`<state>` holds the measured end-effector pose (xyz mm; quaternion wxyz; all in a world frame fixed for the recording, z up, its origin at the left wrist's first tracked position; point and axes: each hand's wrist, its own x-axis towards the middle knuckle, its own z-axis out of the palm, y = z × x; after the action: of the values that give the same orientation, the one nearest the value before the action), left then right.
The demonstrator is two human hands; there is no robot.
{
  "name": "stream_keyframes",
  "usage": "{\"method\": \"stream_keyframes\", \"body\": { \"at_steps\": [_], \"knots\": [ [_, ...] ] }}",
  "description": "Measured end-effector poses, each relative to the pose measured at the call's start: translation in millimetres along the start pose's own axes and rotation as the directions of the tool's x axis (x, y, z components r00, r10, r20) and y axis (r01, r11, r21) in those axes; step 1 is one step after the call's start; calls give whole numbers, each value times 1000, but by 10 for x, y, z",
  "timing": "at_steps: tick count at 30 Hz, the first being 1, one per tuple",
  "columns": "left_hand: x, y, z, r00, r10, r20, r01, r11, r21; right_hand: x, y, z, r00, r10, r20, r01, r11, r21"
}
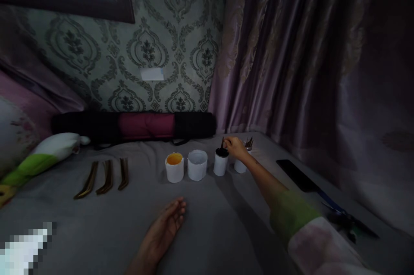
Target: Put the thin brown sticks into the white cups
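My right hand (237,147) is closed in a pinch on a thin dark stick (222,142), upright with its lower end at the mouth of a white cup (220,167) that is dark inside. Behind my wrist, partly hidden, a second white cup (239,166) holds several thin brown sticks (249,142). My left hand (165,227) rests low over the grey sheet, palm turned inward, fingers loosely curled and holding nothing. Beyond it stand a white cup with orange-yellow contents (175,173) and a wider white cup with pale contents (197,169).
Three bundles of bent brown strips (108,178) lie on the grey sheet (200,240) at left, near a green and white plush toy (48,152). A black and maroon roll (145,125) lies along the wall. At right are a black flat object (296,174) and a purple curtain (274,51).
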<state>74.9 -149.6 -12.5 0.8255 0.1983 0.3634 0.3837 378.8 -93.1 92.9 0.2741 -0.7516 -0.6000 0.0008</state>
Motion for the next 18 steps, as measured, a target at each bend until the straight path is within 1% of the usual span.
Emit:
{"method": "stream_keyframes", "body": {
  "at_steps": [6, 12, 15, 18],
  "knots": [
    [-35, 23, 34, 1000, 5, 1, -5, 1000, 12, -13, -16, -55, 999, 3, -38, -3, 1000, 8],
    [-39, 24, 49, 1000, 2, -10, -2, 1000, 9, -52, -32, -88, 995, 26, -91, -21, 998, 60],
    [-35, 20, 45, 1000, 5, -21, -5, 1000, 7, -64, -51, -111, 995, 37, -97, -31, 997, 69],
    [-29, 10, 25, 1000, 5, -8, -5, 1000, 4, -88, -76, -141, 993, 43, -107, -36, 997, 72]
  ]
}}
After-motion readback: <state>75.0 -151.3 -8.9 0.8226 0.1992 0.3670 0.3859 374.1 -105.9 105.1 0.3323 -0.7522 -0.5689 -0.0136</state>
